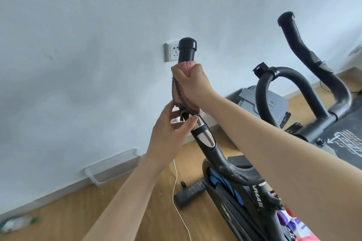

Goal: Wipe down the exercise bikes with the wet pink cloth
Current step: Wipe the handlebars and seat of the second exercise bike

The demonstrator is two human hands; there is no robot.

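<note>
both hands work on the left handlebar (pixel 187 50) of the exercise bike (pixel 252 186). the right hand (pixel 191 84) has its fingers curled tight around the pink cloth (pixel 181 92), which is wrapped about the bar just below its black end cap. the left hand (pixel 172 131) sits lower, thumb and fingers loosely closing on the bar by the silver sensor plate (pixel 204 136), touching the cloth's lower edge. a wall socket (pixel 170 52) shows behind.

Both bare forearms reach up and forward, the right one crossing in from the lower right. The right hand (pixel 193 84) is fisted tight, knuckles upward, wrist slightly bent. Just below it, the left hand (pixel 169 131) seems loosely cupped, thumb and fingers curled inward, though its grip is hard to judge.
</note>
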